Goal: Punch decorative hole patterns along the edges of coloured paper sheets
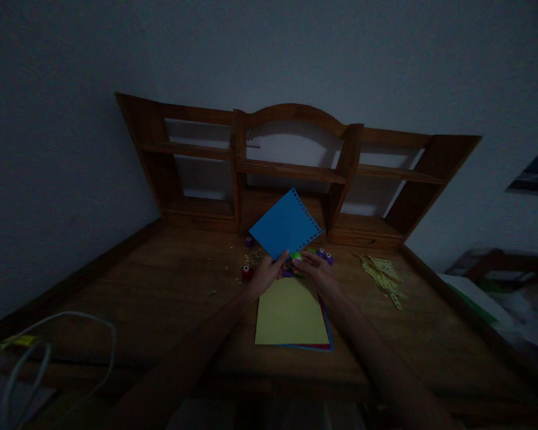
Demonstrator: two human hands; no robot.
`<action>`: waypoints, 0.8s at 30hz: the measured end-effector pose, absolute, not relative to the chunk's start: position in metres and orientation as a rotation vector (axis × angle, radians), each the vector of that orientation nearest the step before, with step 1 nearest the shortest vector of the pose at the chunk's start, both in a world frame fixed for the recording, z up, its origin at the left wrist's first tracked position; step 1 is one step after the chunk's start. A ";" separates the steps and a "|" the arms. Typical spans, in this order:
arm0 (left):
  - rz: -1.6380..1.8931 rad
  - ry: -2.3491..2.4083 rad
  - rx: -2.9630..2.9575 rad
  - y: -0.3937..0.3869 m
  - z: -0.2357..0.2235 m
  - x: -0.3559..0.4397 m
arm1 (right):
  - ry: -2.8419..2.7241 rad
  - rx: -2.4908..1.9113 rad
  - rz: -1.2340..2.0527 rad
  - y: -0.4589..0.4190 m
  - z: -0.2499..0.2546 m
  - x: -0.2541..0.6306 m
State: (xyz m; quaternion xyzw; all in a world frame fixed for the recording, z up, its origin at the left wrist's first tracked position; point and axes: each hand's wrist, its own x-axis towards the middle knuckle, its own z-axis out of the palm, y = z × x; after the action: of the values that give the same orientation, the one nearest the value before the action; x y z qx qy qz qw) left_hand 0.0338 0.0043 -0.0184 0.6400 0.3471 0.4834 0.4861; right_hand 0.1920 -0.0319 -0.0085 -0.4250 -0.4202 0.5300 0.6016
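Observation:
A blue sheet of paper (pixel 284 224) is held up at a tilt, with rows of punched holes along its right-hand edges. My left hand (pixel 265 275) pinches its lower corner between thumb and fingers. In my right hand (pixel 318 269) is a small green paper punch (pixel 296 256), close to the sheet's lower edge. Whether the punch is touching the paper is too dark to tell. Below both hands lies a stack of paper with a yellow sheet (pixel 291 313) on top; red and blue edges stick out under it.
A red punch (pixel 247 272) and a purple punch (pixel 249 241) stand left of the hands, among small paper bits (pixel 253 257). More purple punches (pixel 329 258) stand on the right. Punched yellow strips (pixel 385 278) lie farther right. A wooden shelf unit (pixel 291 170) backs the desk; a white cable (pixel 112 340) loops front left.

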 end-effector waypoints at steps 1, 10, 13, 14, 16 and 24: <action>1.167 0.847 1.576 0.005 -0.019 0.034 | -0.968 -0.988 1.228 -0.032 -0.008 0.192; 1.096 0.825 1.600 0.005 -0.021 0.035 | -0.991 -1.000 1.216 -0.038 -0.001 0.191; 1.072 0.803 1.589 0.003 -0.020 0.036 | -1.024 -0.980 1.210 -0.037 -0.002 0.192; 1.066 0.794 1.596 0.003 -0.019 0.036 | -1.037 -0.985 1.199 -0.036 -0.002 0.192; 1.058 0.782 1.619 0.002 -0.018 0.036 | -1.066 -1.006 1.175 -0.035 -0.003 0.193; 1.015 0.744 1.678 -0.003 -0.012 0.034 | -1.110 -1.017 1.131 -0.035 -0.006 0.194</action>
State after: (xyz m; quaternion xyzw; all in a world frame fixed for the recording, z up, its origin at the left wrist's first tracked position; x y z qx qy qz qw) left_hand 0.0340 -0.0025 -0.0121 0.6933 0.3076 0.4193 0.4988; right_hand 0.1936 -0.0352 -0.0059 -0.4365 -0.4767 0.4857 0.5886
